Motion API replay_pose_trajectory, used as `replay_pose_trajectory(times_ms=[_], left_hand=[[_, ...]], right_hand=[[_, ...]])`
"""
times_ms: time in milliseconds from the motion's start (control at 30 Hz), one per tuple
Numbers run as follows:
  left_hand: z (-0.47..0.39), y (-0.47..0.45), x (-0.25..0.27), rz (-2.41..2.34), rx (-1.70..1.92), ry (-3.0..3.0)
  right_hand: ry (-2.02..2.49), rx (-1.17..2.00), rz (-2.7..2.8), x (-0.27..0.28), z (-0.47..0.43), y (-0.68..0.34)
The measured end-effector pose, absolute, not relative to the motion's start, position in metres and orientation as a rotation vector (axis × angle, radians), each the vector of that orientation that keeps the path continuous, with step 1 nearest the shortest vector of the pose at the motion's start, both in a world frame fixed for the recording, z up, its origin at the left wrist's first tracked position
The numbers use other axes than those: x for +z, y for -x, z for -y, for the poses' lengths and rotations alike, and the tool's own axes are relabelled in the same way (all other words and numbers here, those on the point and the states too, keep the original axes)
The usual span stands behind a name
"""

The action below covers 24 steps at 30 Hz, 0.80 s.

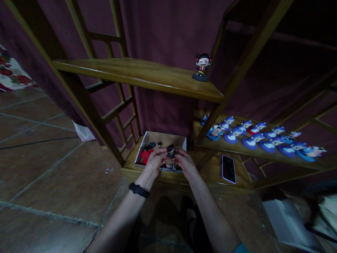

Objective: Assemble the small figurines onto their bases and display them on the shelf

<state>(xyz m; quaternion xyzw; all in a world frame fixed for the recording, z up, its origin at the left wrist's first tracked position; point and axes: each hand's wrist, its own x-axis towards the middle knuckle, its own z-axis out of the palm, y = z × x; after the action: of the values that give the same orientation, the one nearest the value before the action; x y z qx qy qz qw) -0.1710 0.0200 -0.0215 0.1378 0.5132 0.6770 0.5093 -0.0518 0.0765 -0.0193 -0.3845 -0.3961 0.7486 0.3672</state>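
Between my two hands is a small dark figurine (171, 151) with a black base, held over an open cardboard box (172, 135). My left hand (157, 158) grips its left side with closed fingers, and a black band is on that wrist. On the other side, my right hand (183, 161) pinches the figurine too. Inside the box lie red round pieces (145, 154), a dark grey disc (152, 144) and a small black-and-gold piece (159, 144). More figurine parts at the box's near side are partly hidden by my hands.
A finished-looking black-haired figurine (202, 66) stands on the upper wooden shelf (137, 75). Several blue-and-white figurines (252, 140) fill the right shelf. A phone (228, 169) lies on the lower board. A white box (289, 221) is on the floor at right.
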Motion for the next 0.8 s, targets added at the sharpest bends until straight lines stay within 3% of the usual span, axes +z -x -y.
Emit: replay_pose_trajectory(times_ms=[800], left_hand=[[-0.0212, 0.1688, -0.018, -1.24, 1.57, -0.28]], right_hand=[[0.968, 1.927, 0.924, -0.0241, -0.0808, 0.0516]])
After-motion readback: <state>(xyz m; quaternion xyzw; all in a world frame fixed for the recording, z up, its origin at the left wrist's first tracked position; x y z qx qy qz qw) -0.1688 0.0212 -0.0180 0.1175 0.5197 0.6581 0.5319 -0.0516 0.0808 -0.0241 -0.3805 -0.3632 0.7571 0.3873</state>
